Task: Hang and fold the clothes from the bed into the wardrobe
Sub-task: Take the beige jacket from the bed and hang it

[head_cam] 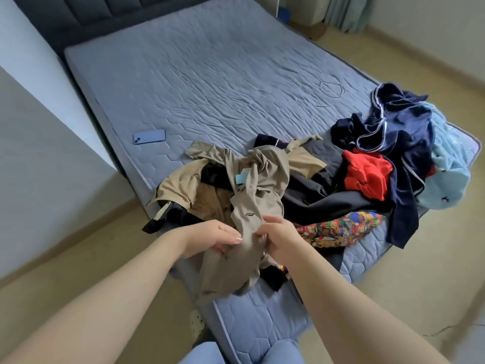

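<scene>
Most remains (nothing folded yet): left hand and right hand pinch a taupe jersey garment from the heaped clothes.

Open room for a hand across the far mattress, past a phone at the left and a thin cable at the right. Heaped clothes block the near right corner.

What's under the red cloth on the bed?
Under the red cloth, black cloth pokes out on the left. A navy garment covers its right edge. What lies straight beneath it is hidden.
</scene>
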